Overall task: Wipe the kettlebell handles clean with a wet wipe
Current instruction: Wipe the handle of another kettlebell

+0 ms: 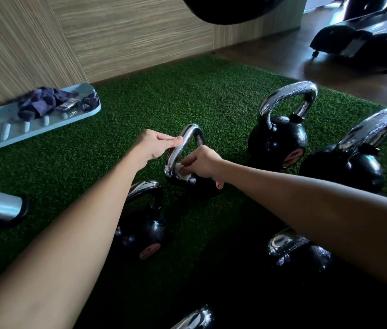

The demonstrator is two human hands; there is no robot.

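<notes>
A small black kettlebell with a chrome handle (188, 138) stands in the middle of the green turf. My left hand (156, 143) grips the upper left side of that handle. My right hand (202, 162) pinches a white wet wipe (181, 170) against the lower inside of the handle, near where it meets the ball. The ball itself is mostly hidden behind my right hand and wrist. Two larger kettlebells (280, 136) (353, 160) with wet-looking chrome handles stand to the right.
More kettlebells sit close to me: one under my left forearm (145, 224), one under my right forearm (299, 252), a handle at the bottom edge (197, 319). A pale blue tray (0, 131) with dark cloth lies at the left by the wooden wall. Exercise machines (363, 41) stand far right.
</notes>
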